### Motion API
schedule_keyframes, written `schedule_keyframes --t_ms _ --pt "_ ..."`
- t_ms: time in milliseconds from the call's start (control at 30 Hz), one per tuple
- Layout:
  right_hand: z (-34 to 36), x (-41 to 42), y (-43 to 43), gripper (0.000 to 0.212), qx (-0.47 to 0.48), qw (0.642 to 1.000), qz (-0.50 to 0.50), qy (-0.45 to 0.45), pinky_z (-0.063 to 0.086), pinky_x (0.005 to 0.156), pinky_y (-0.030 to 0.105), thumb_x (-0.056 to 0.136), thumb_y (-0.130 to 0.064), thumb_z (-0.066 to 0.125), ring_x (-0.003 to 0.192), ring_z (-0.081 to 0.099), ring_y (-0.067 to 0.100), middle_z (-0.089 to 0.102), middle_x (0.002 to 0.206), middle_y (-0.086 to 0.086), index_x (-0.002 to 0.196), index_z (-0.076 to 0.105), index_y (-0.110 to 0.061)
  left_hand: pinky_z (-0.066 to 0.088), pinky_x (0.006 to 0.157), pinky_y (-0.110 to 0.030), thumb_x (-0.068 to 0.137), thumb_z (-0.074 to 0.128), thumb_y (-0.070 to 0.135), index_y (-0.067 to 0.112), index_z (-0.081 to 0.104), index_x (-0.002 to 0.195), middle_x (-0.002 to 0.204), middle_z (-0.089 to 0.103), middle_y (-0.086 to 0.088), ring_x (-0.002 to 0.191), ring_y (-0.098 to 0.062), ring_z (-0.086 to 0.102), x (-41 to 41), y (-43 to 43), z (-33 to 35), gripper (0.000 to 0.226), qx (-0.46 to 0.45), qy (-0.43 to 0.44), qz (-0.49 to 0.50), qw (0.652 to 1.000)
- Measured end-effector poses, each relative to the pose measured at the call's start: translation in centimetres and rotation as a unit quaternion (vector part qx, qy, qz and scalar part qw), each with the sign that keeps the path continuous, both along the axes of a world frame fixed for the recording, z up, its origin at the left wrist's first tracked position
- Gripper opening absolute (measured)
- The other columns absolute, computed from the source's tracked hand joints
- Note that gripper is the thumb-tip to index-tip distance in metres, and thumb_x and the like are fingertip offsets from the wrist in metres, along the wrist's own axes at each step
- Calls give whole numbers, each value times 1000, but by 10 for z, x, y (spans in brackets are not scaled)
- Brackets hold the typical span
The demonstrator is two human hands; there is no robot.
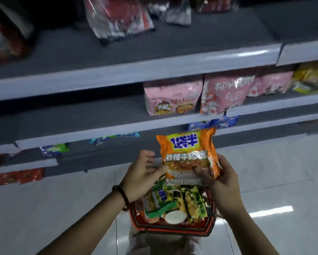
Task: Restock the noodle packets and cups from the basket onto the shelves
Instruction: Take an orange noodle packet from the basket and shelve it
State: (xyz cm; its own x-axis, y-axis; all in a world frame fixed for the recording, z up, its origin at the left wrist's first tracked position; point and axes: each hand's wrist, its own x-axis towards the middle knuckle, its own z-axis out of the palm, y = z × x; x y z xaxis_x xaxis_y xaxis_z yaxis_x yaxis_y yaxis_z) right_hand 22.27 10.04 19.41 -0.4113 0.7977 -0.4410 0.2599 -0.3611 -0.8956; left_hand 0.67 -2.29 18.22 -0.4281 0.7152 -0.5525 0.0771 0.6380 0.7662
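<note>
My right hand (221, 178) grips the lower right corner of an orange noodle packet (188, 152), held upright above the basket. My left hand (142, 173) hovers just left of that packet with fingers spread and loosely bent, holding nothing. Below both hands sits a red basket (173, 230) on the floor, holding green noodle packets (161, 201) and a white-lidded cup (174, 217). Grey shelves (117, 70) rise in front, several tiers deep.
Pink noodle packs (173, 97) stand on the middle shelf at right, yellow packs (313, 78) further right. Red and clear bags (117, 17) sit on the top shelf. Blue, green and red packets line the lower tiers. White tiled floor (265, 172) lies around the basket.
</note>
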Motion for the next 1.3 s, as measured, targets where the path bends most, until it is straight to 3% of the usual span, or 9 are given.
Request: schedule_keyframes --t_ms 100,233,333,433,600,800,967,1100,1300 --pt "72 -15 -4 38 0 998 20 57 68 83 47 91 2 81 102 82 34 84 110 11 125 71 -15 57 89 -20 94 77 44 37 42 132 127 62 18 108 3 67 3 -1 84 52 70 -5 38 997" --pt "174 -42 18 57 51 990 66 117 64 89 36 73 -9 94 103 82 22 85 110 7 125 73 -19 54 90 -12 96 76 22 32 50 133 122 74 19 107 14 68 -9 15 199 46 170 -6 92 981" --pt "238 -58 38 52 98 979 106 147 62 77 19 80 0 93 97 82 15 86 104 4 124 71 -15 56 106 -34 96 76 23 32 53 143 130 75 15 121 -3 70 -17 22 268 53 231 47 110 966" --pt "291 -65 47 42 152 965 145 160 65 81 24 88 -4 85 100 82 17 85 107 -1 124 71 -21 59 104 -49 93 75 22 27 56 138 126 78 7 118 -17 74 -17 19 325 49 272 67 137 950" --pt "357 -83 50 36 209 948 164 174 66 88 34 91 -6 83 102 82 17 85 110 -3 122 72 -21 62 98 -33 97 72 15 29 54 141 128 77 10 119 -11 73 -31 9 393 50 332 133 125 926" --pt "418 -118 49 18 243 938 144 201 64 92 31 103 -13 72 106 80 17 85 110 -2 119 75 -19 60 98 -34 97 76 18 34 58 133 120 78 17 111 -4 74 -72 9 459 44 351 196 112 909" --pt "453 -140 48 15 248 938 124 206 60 91 29 105 -17 70 104 81 11 86 108 -6 119 75 -20 60 91 -27 96 77 21 35 59 131 119 79 17 107 1 73 -97 14 491 42 379 185 96 901" --pt "473 -158 39 7 251 939 102 210 59 78 27 105 -21 69 90 82 11 86 97 -2 109 75 -19 59 95 -28 96 77 22 36 61 128 121 78 17 112 -2 72 -121 5 501 38 394 185 84 896" --pt "486 -204 13 5 291 931 122 182 64 93 51 95 -22 83 92 83 27 84 96 8 98 80 -21 61 95 -30 97 76 25 33 63 131 117 78 18 111 -3 72 -173 -32 508 37 393 207 90 892"
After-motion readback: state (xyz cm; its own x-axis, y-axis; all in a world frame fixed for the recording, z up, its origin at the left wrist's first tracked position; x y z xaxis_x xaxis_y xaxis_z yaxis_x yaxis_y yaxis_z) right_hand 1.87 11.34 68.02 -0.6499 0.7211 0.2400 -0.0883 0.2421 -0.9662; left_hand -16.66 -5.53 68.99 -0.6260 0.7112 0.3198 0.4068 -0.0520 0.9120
